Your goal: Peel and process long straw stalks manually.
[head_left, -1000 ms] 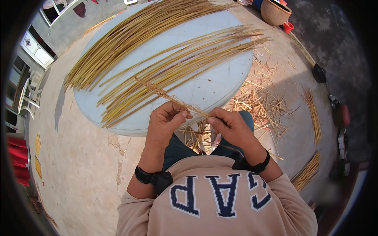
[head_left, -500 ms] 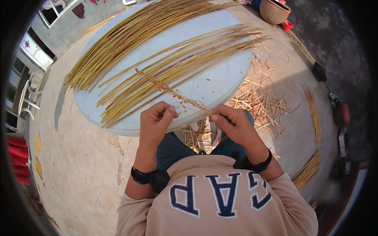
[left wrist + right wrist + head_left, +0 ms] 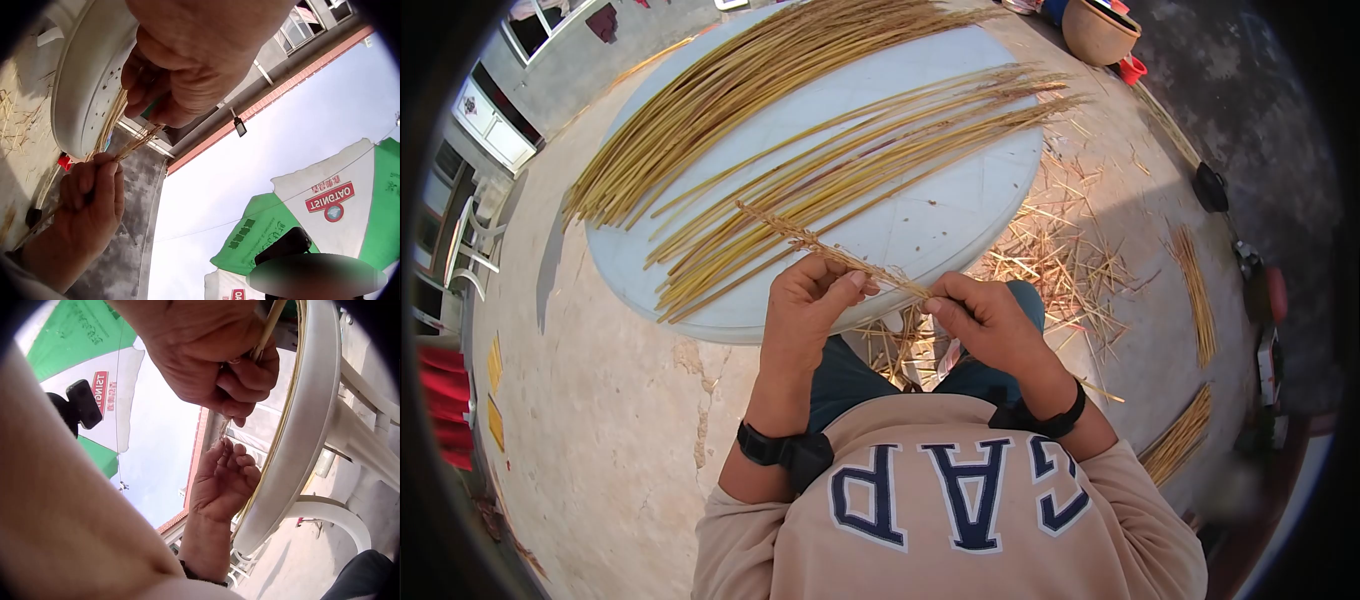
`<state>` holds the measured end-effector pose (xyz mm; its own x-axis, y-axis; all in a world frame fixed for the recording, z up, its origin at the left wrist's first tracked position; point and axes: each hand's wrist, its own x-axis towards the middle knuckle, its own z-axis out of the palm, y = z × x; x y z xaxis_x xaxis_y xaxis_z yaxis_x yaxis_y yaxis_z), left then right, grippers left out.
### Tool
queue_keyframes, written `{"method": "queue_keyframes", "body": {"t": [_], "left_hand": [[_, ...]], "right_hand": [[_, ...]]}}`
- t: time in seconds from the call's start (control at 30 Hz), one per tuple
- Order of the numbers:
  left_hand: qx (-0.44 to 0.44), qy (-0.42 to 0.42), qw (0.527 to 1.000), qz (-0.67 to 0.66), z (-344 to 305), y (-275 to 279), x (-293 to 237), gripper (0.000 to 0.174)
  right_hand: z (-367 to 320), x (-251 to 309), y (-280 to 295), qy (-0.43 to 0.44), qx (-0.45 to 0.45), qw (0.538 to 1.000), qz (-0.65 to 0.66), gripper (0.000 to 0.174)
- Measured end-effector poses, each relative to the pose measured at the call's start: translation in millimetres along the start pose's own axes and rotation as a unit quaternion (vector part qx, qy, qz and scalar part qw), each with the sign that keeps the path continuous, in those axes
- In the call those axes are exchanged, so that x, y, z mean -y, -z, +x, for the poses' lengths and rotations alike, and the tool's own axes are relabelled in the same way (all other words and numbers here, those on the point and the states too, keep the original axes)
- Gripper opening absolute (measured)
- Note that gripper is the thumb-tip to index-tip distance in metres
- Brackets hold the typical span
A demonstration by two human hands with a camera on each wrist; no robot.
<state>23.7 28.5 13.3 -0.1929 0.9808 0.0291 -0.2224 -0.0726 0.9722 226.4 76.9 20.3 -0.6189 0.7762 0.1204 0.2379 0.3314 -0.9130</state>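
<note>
A dry stalk with a branching, straw-coloured seed head [image 3: 790, 231] slants up and left over the near edge of the pale round table [image 3: 920, 225]. My right hand [image 3: 992, 325] grips it at the base of the head, thumb on top. Farther along, my left hand [image 3: 802, 308] pinches the head between thumb and curled fingers, with the tip sticking out beyond. In the right wrist view the bare stem [image 3: 270, 328] passes through the right hand's curled fingers. Just beyond the held head, several loose stalks [image 3: 800, 195] lie across the table.
A thick pile of stalks [image 3: 710, 110] covers the table's far side. Broken straw [image 3: 1060, 265] litters the ground at right, near two small straw bundles [image 3: 1195, 300]. A clay pot [image 3: 1098, 32] stands at the back right, and a white chair [image 3: 472, 250] at the left.
Half a second ago my left hand came off the seed head and drew left, with small bits in the air. Now it is back pinching the head. My right hand keeps its grip.
</note>
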Motion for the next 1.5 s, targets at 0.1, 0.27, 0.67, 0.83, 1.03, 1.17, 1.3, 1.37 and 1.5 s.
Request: {"method": "queue_keyframes", "body": {"t": [0.1,0.27,0.67,0.83,1.03,1.17,1.3,1.37,1.5], "left_hand": [[0.011,0.012,1.000,0.009,-0.6,-0.5,-2.7,0.008],[0.005,0.000,0.995,0.098,-2.7,-0.3,-3.3,0.006],[-0.095,-0.270,0.834,0.472,-4.2,-8.6,-2.4,0.010],[-0.169,-0.276,0.810,0.489,2.0,8.3,-3.9,0.005],[-0.029,-0.039,0.975,0.217,-5.4,21.2,-13.9,0.010],[0.023,-0.040,0.986,0.162,-5.9,1.7,-9.8,0.016],[0.039,0.025,0.997,0.058,-6.1,-2.9,-13.0,0.010],[0.042,0.034,0.998,0.045,-5.5,-2.2,-12.1,0.009],[0.025,0.022,0.998,0.056,-5.4,1.5,-7.2,0.008]], "right_hand": [[0.5,-1.7,1.0,-0.025,-0.010,1.000,0.016,0.012],[0.6,1.3,2.3,-0.029,-0.012,0.999,0.015,0.012],[-0.6,4.1,-3.7,-0.009,-0.012,1.000,-0.003,0.011],[-2.4,6.8,0.4,0.000,-0.009,1.000,-0.020,0.012],[0.7,1.3,7.3,-0.030,-0.002,0.998,0.047,0.013],[2.2,2.8,3.1,-0.038,-0.005,0.998,0.049,0.014],[1.6,3.7,2.0,-0.038,-0.001,0.998,0.048,0.014],[1.6,3.0,2.2,-0.040,0.003,0.998,0.043,0.013],[0.8,-0.4,1.5,-0.048,0.012,0.998,0.049,0.013]]}}
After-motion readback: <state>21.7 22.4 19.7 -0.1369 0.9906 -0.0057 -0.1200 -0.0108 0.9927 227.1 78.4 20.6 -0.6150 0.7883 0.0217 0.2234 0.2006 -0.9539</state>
